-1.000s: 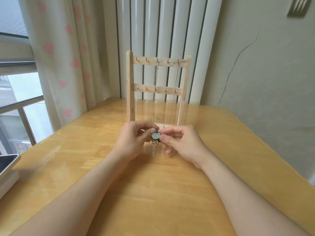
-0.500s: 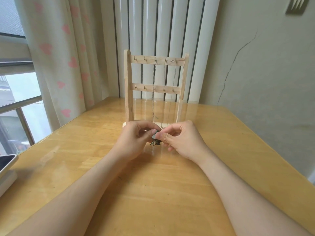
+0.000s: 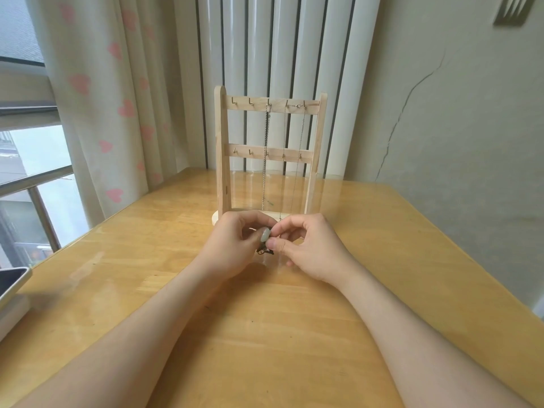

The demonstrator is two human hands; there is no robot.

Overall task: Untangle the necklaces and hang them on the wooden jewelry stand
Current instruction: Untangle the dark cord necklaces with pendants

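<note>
A wooden jewelry stand (image 3: 222, 148) with two hook bars stands at the table's far middle. A silver chain necklace (image 3: 266, 160) hangs from a top hook, and a thinner chain necklace (image 3: 300, 154) hangs to its right. Just in front of the stand's base, my left hand (image 3: 232, 245) and my right hand (image 3: 312, 248) meet. Between them they pinch a necklace with a pale round pendant (image 3: 265, 235) and a tangled dark cord (image 3: 265, 251) that dangles below my fingers. The rest of the cord is hidden inside my hands.
The wooden table (image 3: 382, 260) runs under a glossy cover. A tablet or tray corner (image 3: 11, 282) sits at the left edge. A heart-print curtain (image 3: 97, 98) and a window are at the left, a wall close on the right.
My hands have shifted slightly and turned the pendant, which now shows edge-on between my fingers. The stand and hanging chains have not moved.
</note>
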